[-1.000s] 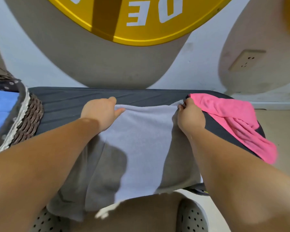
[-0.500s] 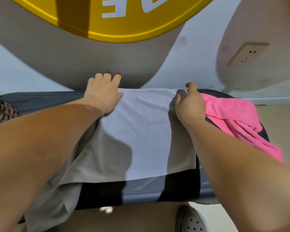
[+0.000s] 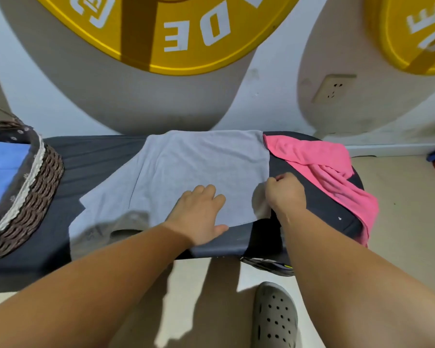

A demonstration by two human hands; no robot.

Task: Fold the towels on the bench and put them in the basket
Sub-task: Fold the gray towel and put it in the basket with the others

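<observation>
A grey towel [image 3: 199, 167] lies spread over the dark bench [image 3: 91, 159], its left part rumpled and hanging toward the near edge. My left hand [image 3: 199, 214] rests flat on the towel's near edge, fingers straight. My right hand [image 3: 285, 194] is curled at the towel's near right corner and pinches the cloth there. A pink towel [image 3: 322, 169] lies bunched on the bench's right end, partly hanging off. The wicker basket [image 3: 35, 192] stands on the bench's left end and holds a blue towel [image 3: 3, 167], with a bit of pink below it.
The wall with yellow round signs and a socket [image 3: 333, 87] rises right behind the bench. Beige floor lies to the right and below. My foot in a grey clog [image 3: 274, 320] stands in front of the bench.
Both hands have left the towel's far edge and come back to its near edge. The grey towel now lies spread across the bench top.
</observation>
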